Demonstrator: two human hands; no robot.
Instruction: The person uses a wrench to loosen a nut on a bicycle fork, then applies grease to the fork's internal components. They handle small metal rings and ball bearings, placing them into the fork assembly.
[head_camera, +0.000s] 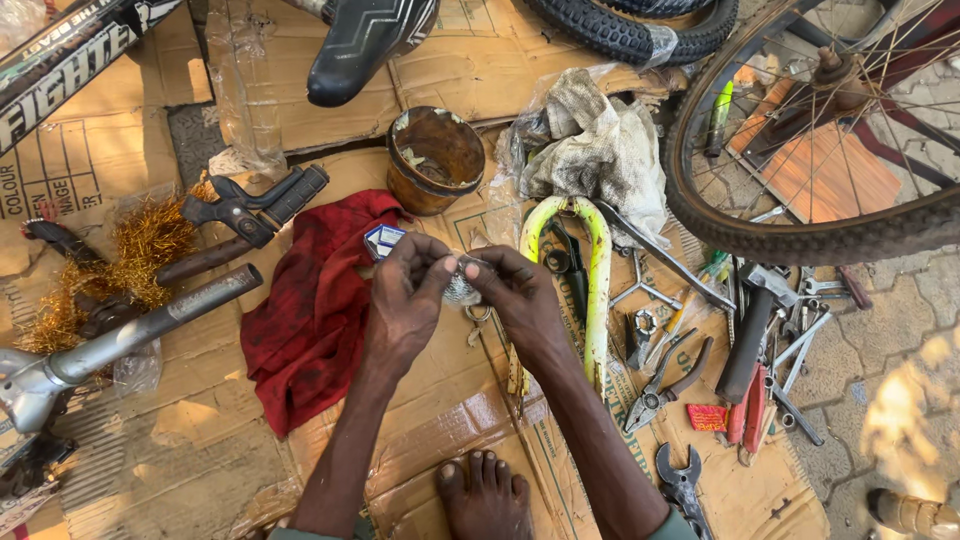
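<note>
My left hand and my right hand meet over the flattened cardboard, both pinching a small silvery metal part between their fingertips. The part is mostly hidden by my fingers. A small metal ring lies on the cardboard just below them. A red cloth lies to the left under my left forearm, with a small blue and white box at its upper edge. A pale yellow bicycle fork lies right beside my right hand. My bare foot rests below.
A rusty tin and a dirty rag sit behind my hands. Pliers, spanners, a hammer lie at the right near a bicycle wheel. Handlebar with brake lever, silver stem, saddle lie at the left and top.
</note>
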